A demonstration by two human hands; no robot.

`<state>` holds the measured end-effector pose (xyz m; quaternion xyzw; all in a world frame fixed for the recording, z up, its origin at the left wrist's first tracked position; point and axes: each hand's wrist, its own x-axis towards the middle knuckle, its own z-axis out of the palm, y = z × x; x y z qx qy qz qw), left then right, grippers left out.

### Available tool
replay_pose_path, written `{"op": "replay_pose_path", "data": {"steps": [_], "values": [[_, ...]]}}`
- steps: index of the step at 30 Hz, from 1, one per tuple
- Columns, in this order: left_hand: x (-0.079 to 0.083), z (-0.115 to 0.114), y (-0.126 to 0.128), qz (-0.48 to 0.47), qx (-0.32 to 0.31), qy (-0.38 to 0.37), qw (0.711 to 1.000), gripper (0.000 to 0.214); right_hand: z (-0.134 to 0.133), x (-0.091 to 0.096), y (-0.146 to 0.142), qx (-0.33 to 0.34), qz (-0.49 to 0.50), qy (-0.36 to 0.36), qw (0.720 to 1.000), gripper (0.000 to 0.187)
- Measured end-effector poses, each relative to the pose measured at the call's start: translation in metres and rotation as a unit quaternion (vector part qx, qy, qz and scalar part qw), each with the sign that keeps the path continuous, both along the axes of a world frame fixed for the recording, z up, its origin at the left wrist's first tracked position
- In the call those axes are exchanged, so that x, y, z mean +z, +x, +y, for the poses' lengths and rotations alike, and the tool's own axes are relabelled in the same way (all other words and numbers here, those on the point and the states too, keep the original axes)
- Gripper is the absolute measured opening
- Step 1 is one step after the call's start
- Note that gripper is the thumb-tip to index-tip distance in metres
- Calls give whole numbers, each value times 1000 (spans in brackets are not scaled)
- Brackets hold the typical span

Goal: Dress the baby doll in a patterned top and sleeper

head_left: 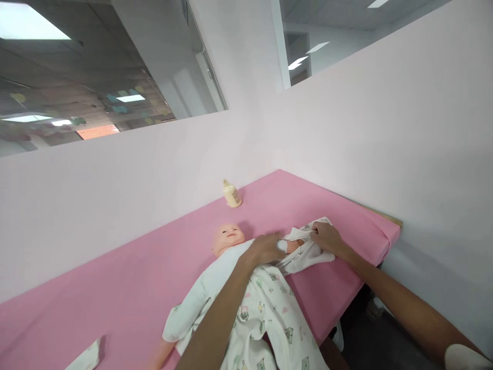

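A baby doll (230, 237) lies on its back on the pink table cover, its head toward the wall. It wears a white long-sleeved top (194, 295) and white trousers with small printed animals (265, 308). Reaching across its chest, my left hand (266, 248) is closed around the doll's sleeved arm near the cuff. Part of the doll's bare hand and wrist (294, 245) shows inside a loose white printed garment (308, 259). My right hand (326, 238) pinches that garment's upper edge and pulls it outward. The left fingertips are partly hidden.
The pink-covered table (127, 288) meets the white walls at the corner. A small cream-coloured baby bottle (232, 195) stands by the back wall. At the lower left lies a small white cloth piece (88, 357). The table's right edge drops off to a dark floor.
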<state>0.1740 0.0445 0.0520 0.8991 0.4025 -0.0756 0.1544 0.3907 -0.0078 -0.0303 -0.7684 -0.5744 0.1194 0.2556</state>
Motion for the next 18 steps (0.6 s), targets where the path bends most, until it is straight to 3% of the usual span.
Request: {"op": "replay_pose_path", "data": {"steps": [4, 11, 15, 18], "values": [[7, 0, -6, -3, -19, -19, 1000, 28, 1, -3, 4, -2, -9, 38, 999, 15], [8, 5, -15, -75, 12, -77, 994, 24, 1, -7, 0, 12, -24, 54, 998, 15], [1, 7, -11, -104, 20, -42, 993, 29, -6, -10, -10, 41, -60, 41, 996, 15], [-9, 11, -8, -96, 1, -10, 995, 36, -22, -10, -24, 39, -150, 55, 986, 16]]}}
